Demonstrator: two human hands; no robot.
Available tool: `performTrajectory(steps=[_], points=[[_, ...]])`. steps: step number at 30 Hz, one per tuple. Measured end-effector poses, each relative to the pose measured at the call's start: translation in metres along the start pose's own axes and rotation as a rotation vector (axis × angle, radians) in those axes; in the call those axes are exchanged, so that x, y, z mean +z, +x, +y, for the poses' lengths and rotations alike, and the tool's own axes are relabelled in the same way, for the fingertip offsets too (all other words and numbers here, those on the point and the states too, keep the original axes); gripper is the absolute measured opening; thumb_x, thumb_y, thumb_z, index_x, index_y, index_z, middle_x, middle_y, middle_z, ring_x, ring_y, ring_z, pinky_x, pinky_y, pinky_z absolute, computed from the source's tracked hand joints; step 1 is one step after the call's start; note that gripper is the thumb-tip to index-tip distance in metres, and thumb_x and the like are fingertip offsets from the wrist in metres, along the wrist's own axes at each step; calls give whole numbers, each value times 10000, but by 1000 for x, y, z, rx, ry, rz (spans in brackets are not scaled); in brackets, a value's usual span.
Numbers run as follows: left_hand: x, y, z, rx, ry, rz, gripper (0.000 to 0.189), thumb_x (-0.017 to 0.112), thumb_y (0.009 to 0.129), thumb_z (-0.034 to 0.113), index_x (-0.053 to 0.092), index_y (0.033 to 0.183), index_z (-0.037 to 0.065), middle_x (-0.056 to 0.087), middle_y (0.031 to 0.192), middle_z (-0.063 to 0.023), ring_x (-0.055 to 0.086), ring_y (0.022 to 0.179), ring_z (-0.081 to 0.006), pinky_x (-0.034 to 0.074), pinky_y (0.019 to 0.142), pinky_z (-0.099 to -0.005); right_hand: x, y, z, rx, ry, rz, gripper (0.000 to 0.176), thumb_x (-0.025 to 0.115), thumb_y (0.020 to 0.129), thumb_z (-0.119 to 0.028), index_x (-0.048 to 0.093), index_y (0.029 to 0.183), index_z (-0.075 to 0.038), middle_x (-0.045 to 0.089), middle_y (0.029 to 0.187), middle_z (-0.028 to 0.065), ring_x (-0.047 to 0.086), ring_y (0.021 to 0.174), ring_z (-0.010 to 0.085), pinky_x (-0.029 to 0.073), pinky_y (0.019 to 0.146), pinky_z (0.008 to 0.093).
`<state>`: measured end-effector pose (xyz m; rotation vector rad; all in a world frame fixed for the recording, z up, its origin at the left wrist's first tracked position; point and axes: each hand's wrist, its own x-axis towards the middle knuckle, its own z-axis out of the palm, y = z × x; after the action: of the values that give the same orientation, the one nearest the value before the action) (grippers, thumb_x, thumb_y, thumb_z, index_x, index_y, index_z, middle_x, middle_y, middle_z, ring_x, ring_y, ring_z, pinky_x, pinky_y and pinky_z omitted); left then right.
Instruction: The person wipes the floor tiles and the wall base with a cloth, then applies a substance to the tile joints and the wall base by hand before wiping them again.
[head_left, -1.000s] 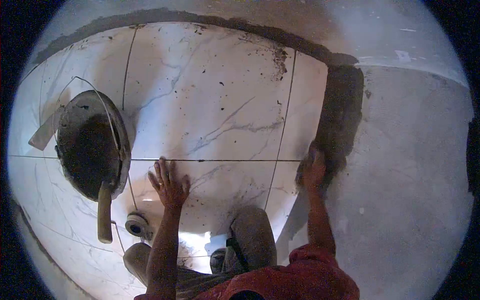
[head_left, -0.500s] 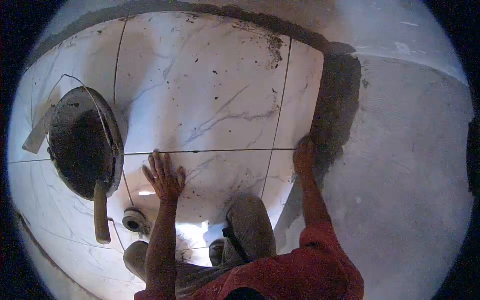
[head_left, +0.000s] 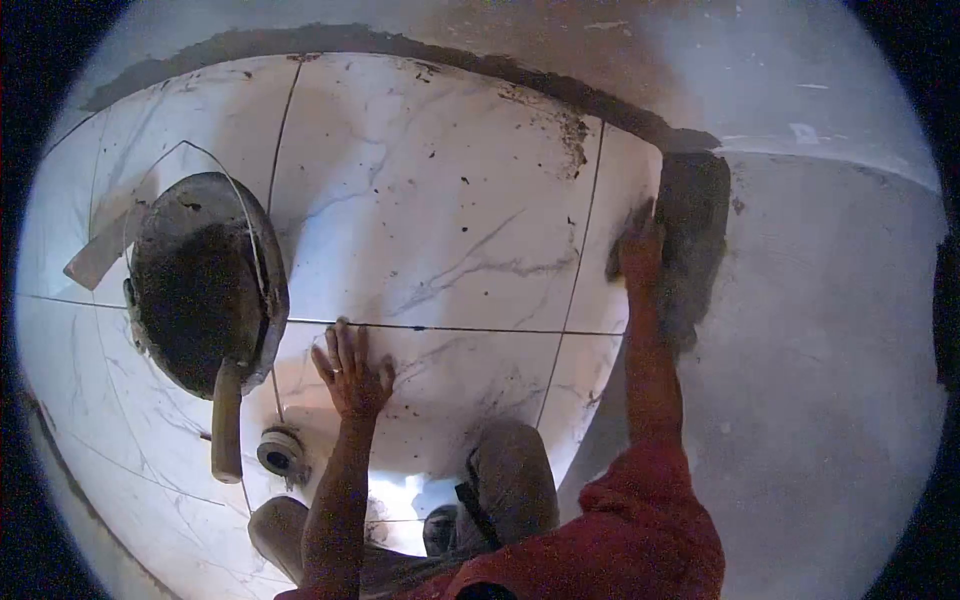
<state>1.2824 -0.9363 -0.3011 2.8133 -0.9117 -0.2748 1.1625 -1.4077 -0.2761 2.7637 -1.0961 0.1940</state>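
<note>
One head-worn fisheye view looks steeply down — close over the tiles (head_left: 430, 200) and knees (head_left: 510, 470) — nothing shared.

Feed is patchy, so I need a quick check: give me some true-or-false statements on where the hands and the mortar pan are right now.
1. The left hand lies flat, fingers spread, on a marble tile. True.
2. The right hand is inside the mortar pan. False: it is at the tiles' edge, by the dark mortar strip.
3. A wooden-handled tool sticks out over the pan's rim. True.
4. The left hand grips that tool. False: it is apart from it, on the tile.
5. The floor right of the mortar strip is tiled. False: it is bare grey floor.
</note>
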Motion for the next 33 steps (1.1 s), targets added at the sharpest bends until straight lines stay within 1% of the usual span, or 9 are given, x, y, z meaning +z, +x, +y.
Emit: performTrajectory(steps=[6, 8, 14, 20, 23, 24, 28, 32, 33], points=[[-1, 0, 1, 1, 11, -23, 610, 548, 785, 364, 394, 1302, 79, 266, 1414, -179, 209, 1327, -343, 94, 1060, -572, 42, 103, -220, -426, -113, -10, 291, 494, 788, -112, 551, 1034, 32, 539, 1051, 243, 485, 1006, 383, 389, 890, 488], [1, 1, 1, -8, 32, -53, 618, 550, 786, 363, 382, 1308, 78, 268, 1413, -182, 210, 1325, -349, 91, 1058, -576, 24, 95, -258, -475, 328, 26, 298, 494, 781, -96, 543, 1044, 34, 533, 1056, 251, 477, 1014, 393, 398, 889, 497], [3, 0, -1, 15, -24, 36, 609, 549, 792, 361, 374, 1304, 81, 287, 1405, -187, 240, 1307, -370, 98, 1052, -582, 80, 137, -65, -170, 62, -269, 341, 471, 789, -81, 505, 1103, 46, 518, 1096, 257, 484, 1026, 380, 395, 895, 473], [-2, 1, 3, 6, 10, -57, 593, 540, 799, 361, 390, 1290, 63, 304, 1392, -194, 241, 1307, -371, 102, 1048, -587, 22, 125, -276, -459, -31, -122, 363, 449, 787, -47, 480, 1126, 77, 490, 1149, 270, 465, 1086, 380, 341, 973, 448], [2, 1, 0, 34, 26, 30, 602, 536, 801, 364, 387, 1297, 56, 302, 1394, -194, 238, 1310, -369, 102, 1048, -586, 51, 131, -214, -560, 262, -48, 363, 457, 780, -36, 495, 1128, 59, 498, 1150, 264, 488, 1056, 358, 390, 929, 437], [3, 1, 0, 40, -1, 52, 606, 532, 802, 367, 383, 1302, 59, 298, 1396, -195, 238, 1309, -367, 103, 1048, -585, 63, 149, -166, -429, 79, -345, 366, 478, 799, -78, 500, 1153, 15, 546, 1089, 224, 543, 954, 346, 454, 828, 432], [-7, 1, 1, -23, -16, -105, 607, 526, 804, 374, 382, 1305, 62, 289, 1398, -199, 244, 1308, -360, 108, 1049, -582, 76, 159, -101, -129, 68, -293, 287, 475, 837, -157, 547, 1044, 27, 571, 1015, 223, 562, 897, 339, 455, 796, 442], [-2, 1, 3, 9, 28, -26, 608, 539, 792, 372, 392, 1294, 62, 295, 1394, -203, 251, 1304, -368, 110, 1049, -582, 37, 138, -251, -111, 372, 42, 309, 500, 829, -242, 569, 939, 39, 563, 988, 243, 547, 948, 331, 416, 846, 459], [-3, 1, 5, 23, 28, -25, 608, 539, 792, 372, 392, 1294, 62, 295, 1394, -203, 251, 1304, -368, 110, 1049, -582, 18, 146, -283, -474, -114, -163, 272, 464, 830, -166, 542, 983, 45, 555, 1002, 233, 541, 966, 334, 407, 870, 455]])
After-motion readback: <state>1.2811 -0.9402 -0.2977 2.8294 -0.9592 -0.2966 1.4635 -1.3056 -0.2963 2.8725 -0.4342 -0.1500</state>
